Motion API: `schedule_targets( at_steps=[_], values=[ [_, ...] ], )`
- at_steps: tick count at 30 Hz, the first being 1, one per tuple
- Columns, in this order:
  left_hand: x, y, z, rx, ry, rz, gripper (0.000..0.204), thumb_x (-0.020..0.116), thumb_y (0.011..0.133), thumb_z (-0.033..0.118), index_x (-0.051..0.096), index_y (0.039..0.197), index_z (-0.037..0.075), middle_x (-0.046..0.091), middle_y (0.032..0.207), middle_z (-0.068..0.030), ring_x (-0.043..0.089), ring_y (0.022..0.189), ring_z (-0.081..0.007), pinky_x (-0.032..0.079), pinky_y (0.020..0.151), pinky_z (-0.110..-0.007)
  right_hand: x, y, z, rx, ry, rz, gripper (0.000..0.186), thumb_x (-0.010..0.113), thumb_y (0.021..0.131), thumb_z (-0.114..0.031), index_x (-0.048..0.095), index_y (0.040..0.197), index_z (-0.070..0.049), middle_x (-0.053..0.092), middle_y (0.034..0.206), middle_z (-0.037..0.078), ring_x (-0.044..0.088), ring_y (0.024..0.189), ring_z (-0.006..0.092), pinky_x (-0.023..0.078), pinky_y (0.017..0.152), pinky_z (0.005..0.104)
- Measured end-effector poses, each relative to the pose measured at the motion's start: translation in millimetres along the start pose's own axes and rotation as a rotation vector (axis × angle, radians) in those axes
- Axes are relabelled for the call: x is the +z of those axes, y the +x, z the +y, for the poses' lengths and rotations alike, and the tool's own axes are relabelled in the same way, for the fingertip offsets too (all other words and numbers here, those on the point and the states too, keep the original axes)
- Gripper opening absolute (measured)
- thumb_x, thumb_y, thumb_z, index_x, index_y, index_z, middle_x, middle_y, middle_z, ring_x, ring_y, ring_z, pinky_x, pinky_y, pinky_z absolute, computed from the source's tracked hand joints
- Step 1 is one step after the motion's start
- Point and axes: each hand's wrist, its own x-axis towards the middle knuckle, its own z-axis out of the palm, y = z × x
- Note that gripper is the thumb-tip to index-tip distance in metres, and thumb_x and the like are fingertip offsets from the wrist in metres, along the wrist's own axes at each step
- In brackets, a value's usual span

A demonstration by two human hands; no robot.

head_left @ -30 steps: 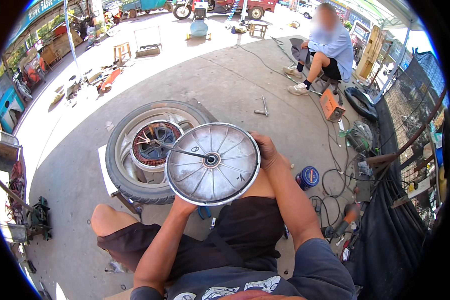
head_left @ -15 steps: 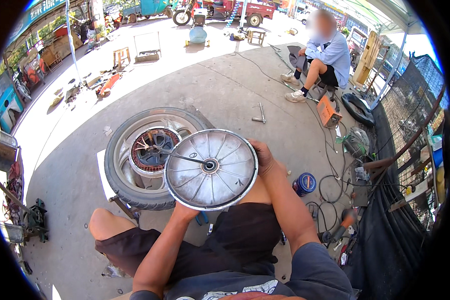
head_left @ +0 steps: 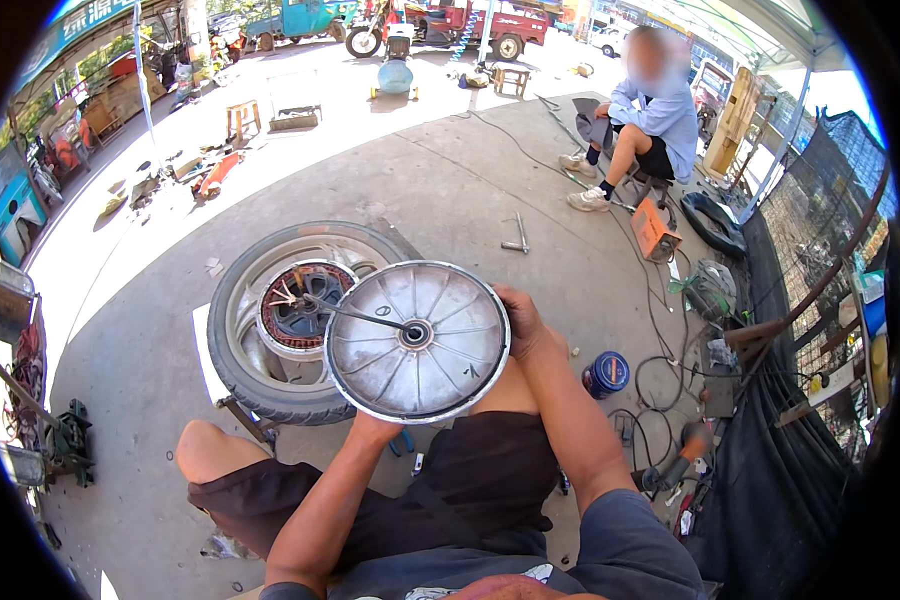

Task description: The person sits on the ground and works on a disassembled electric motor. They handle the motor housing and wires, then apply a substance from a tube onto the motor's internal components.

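Observation:
A round silver metal motor cover with raised ribs is held up over my lap, its ribbed face toward me. My right hand grips its right rim, fingers partly hidden behind it. Under the lower left edge, my left hand supports it, with most of its fingers out of sight. Through the bearing in the cover's centre runs a black cable, leading left toward the hub. Beyond the cover lies a wheel with a black tyre; its open hub shows a stator with copper windings and loose pale wire ends.
A T-shaped wrench lies on the concrete ahead. To my right stand a dark blue can, tangled cables, an angle grinder and an orange box-shaped machine. A seated person is at the far right. Blue-handled pliers lie below the cover.
The motor cover has shifted very slightly left and down with both hands still on it. The wheel stays in place.

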Motion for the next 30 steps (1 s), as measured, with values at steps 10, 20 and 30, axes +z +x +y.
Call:
schedule_targets(
  at_steps=[10,20,30],
  values=[
    [0,0,-5,0.073,0.212,-0.021,0.076,0.073,0.09,0.023,0.032,0.151,0.004,0.044,0.15,-0.013,0.044,0.136,-0.0251,0.034,0.117,-0.042,-2,-2,1,-0.036,-0.097,0.114,0.036,0.058,0.087,-0.022,0.064,0.109,0.006,0.071,0.1,0.017,0.07,0.086,0.0242,0.058,0.08,0.039],
    [-7,-1,-25,-0.022,0.009,0.027,0.076,0.07,0.088,0.031,0.035,0.151,0.005,0.042,0.151,-0.0157,0.041,0.139,-0.0306,0.029,0.118,-0.046,1,-2,-4,-0.001,-0.106,0.032,0.043,0.058,0.084,-0.018,0.06,0.116,0.01,0.07,0.105,0.019,0.069,0.091,0.0248,0.057,0.082,0.0382],
    [6,11,8,-0.16,-0.888,0.088,0.051,0.04,0.106,0.034,0.036,0.149,0.007,0.051,0.142,-0.0132,0.054,0.127,-0.0266,0.045,0.11,-0.047,5,1,-4,0.009,-0.132,-0.099,0.055,0.06,0.082,-0.023,0.057,0.125,0.012,0.068,0.116,0.021,0.068,0.101,0.027,0.054,0.092,0.0386]
  ],
)
